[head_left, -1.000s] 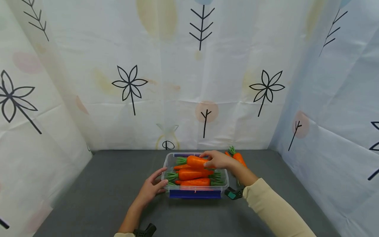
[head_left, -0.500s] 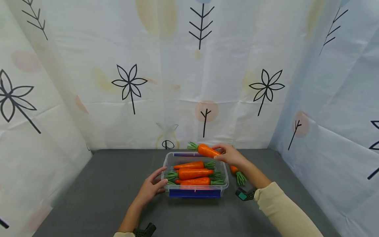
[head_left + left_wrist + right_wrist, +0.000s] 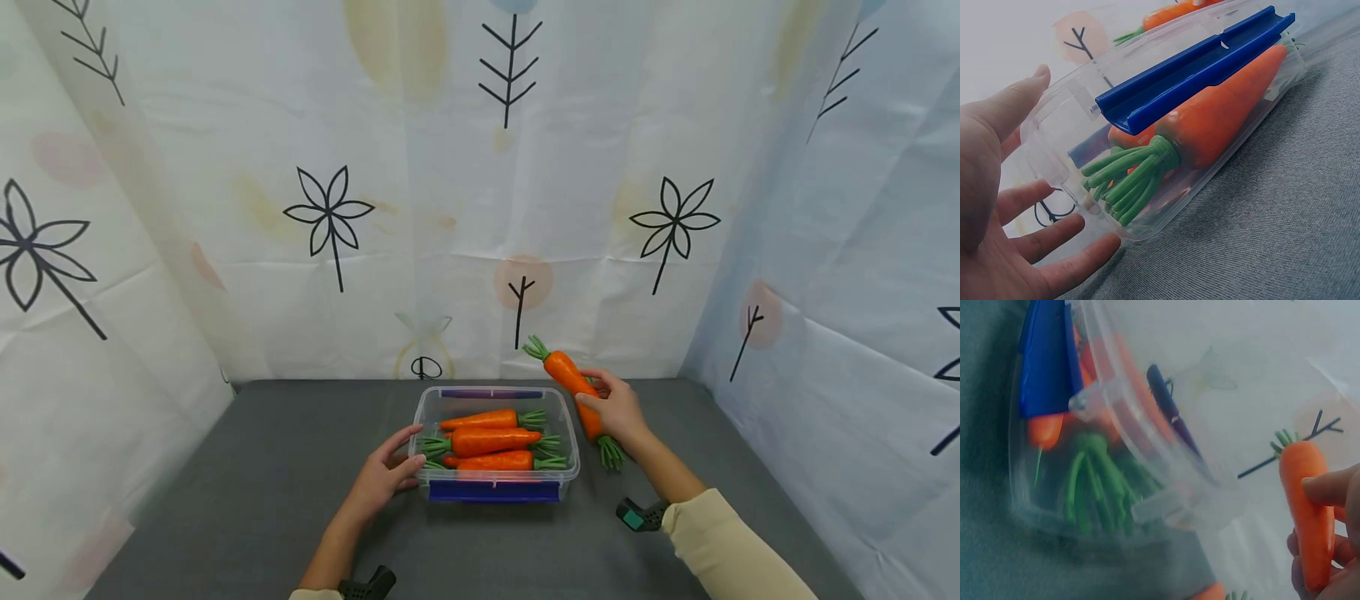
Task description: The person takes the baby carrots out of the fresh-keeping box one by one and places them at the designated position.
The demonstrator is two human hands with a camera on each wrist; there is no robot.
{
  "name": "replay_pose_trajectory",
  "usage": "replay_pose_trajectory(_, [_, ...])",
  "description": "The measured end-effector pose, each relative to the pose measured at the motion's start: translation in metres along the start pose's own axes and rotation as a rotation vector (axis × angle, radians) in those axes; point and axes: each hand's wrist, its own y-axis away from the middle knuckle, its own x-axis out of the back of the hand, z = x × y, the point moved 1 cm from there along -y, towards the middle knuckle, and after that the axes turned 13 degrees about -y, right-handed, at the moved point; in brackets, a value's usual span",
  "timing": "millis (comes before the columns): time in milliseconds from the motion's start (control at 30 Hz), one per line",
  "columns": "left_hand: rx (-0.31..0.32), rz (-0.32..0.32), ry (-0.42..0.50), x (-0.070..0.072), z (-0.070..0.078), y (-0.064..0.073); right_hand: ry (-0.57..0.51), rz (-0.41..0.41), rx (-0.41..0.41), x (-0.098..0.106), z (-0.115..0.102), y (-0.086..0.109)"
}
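A smooth orange carrot with a tuft of green stalks (image 3: 567, 372) is pinched in the right hand (image 3: 617, 407), just beyond the far right corner of a clear plastic box with blue latches (image 3: 569, 425). The thumb is pressed against its side and the other fingers are curled round behind it, so the grip is closed. Its green end is pointed to the far left, and its narrow end is partly covered by the hand.

On the right side of the box, a second orange carrot (image 3: 591, 423) is laid on the grey cloth-covered table (image 3: 315, 467), its green tuft turned toward the near side. A few green stalks are also seen behind the right hand; what they belong to cannot be told.

Inside the box, several orange carrots (image 3: 491, 442) are laid crosswise in a pile. Green tufts are seen at both its left and right ends; the exact number cannot be told because of the overlap.

At the left end of the box, the left hand (image 3: 381, 480) is placed with thumb and fingers spread wide. The near left corner is steadied loosely between them, without being clasped.

Beige sleeves (image 3: 727, 546) are worn on both arms, and the far side is closed off by a white curtain printed with black plant outlines (image 3: 450, 183).
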Motion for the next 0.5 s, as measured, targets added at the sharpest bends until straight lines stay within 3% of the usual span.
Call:
replay_pose_trajectory(233, [0.001,-0.014,0.022,0.0,0.001,0.0,-0.016,0.114,-0.026,0.016,0.029,-0.002])
replay_pose_trajectory(500, [0.005,-0.006,-0.006,0.0,-0.003,-0.001,0.077,0.195,-0.085,0.031,0.05,-0.006])
